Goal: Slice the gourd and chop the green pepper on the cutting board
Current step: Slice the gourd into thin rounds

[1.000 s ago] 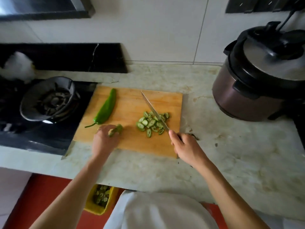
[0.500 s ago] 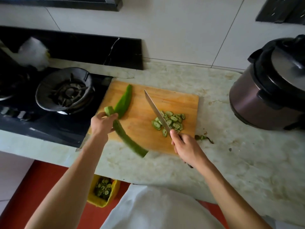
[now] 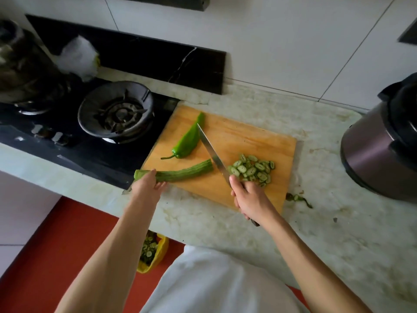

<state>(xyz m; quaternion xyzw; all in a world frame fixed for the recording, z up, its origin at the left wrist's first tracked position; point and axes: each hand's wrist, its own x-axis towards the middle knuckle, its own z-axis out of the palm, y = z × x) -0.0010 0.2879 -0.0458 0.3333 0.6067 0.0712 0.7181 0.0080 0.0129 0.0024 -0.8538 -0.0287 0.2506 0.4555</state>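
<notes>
Countertop (image 3: 327, 233): gourd (image 3: 187, 171) in left hand (image 3: 146, 186)

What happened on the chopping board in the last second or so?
The left hand dropped a small stub, fetched a long gourd and laid it on the cutting board. The right hand kept the knife; green pepper and slices stayed put.

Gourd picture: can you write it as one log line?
left hand holds long green gourd | right hand grips steel knife | wooden cutting board
</notes>
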